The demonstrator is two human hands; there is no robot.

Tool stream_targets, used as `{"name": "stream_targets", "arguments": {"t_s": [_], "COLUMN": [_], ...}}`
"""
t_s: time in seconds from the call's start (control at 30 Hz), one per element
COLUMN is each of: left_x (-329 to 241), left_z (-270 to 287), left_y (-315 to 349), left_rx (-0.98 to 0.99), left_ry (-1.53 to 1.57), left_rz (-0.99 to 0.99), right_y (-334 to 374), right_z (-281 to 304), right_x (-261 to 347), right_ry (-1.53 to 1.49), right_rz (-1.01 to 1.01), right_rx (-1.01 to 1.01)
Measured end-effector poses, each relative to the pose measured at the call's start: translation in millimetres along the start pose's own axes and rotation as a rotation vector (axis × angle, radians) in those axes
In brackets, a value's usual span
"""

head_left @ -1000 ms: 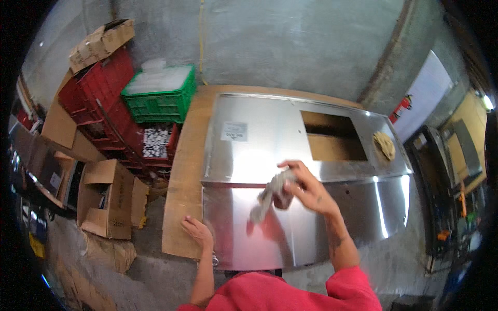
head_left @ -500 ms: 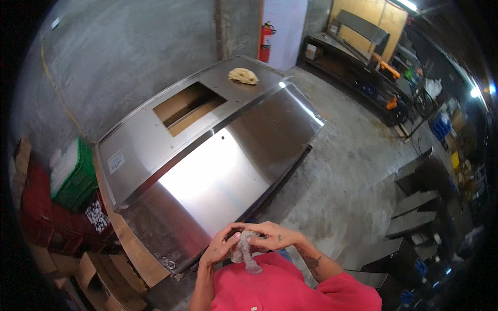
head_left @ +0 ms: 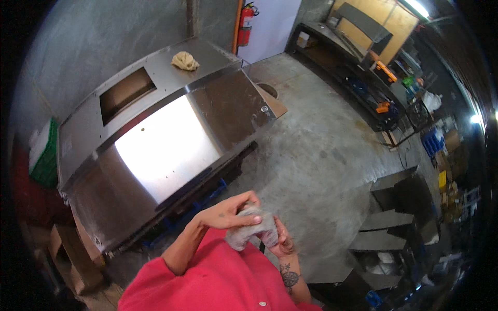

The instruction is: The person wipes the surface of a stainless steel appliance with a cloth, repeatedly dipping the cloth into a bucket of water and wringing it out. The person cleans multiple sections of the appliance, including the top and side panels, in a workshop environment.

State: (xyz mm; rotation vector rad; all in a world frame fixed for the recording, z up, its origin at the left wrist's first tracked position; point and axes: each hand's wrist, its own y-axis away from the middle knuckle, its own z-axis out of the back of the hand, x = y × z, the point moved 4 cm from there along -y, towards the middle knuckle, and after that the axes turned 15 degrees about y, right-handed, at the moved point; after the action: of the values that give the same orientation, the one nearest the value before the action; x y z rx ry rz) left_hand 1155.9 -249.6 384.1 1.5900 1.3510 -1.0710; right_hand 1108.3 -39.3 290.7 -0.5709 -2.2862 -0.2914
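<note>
A crumpled grey rag [head_left: 243, 236] is bunched between my two hands, in front of my red shirt. My left hand [head_left: 232, 213] pinches it from above with the thumb lying across it. On the other side, my right hand [head_left: 283, 239] grips its end, the fingers partly hidden behind the cloth. Beyond my left arm stands a large stainless steel cabinet [head_left: 212, 106] with a bright reflection on its sloping face. A rectangular opening [head_left: 127, 96] is cut in its upper panel. A balled cream cloth [head_left: 185, 61] rests on that panel near the far end.
A fire extinguisher [head_left: 245, 28] hangs by the pale door. Along the far right runs a dark workbench [head_left: 332, 62] with tools. Bent metal pieces [head_left: 386, 220] stand on the concrete floor [head_left: 311, 150] to my right. A green crate [head_left: 45, 155] and cardboard [head_left: 78, 259] are at left.
The view has swung right, so the cabinet sits farther left. Both hands have shifted on the rag; it is now bunched wider between them, where its end dangled before.
</note>
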Motion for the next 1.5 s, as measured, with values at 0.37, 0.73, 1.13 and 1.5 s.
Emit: {"name": "stream_targets", "arguments": {"t_s": [0.37,0.73,1.13,1.5], "left_x": [14,34,53,59], "left_z": [36,121,194,170], "left_y": [-213,-396,-356,-491], "left_rx": [-0.447,-0.193,-1.012,-1.519], "left_ry": [0.218,0.258,0.172,0.527], "left_rz": [0.05,0.117,-0.111,-0.303], "right_y": [-94,-354,-709,-798], "right_z": [143,216,135,113], "right_x": [127,264,235,176], "right_ry": [0.22,1.1,1.713,1.59], "right_rz": [0.123,0.134,0.605,0.941], "right_rx": [-0.624,-0.358,0.585,1.083]}}
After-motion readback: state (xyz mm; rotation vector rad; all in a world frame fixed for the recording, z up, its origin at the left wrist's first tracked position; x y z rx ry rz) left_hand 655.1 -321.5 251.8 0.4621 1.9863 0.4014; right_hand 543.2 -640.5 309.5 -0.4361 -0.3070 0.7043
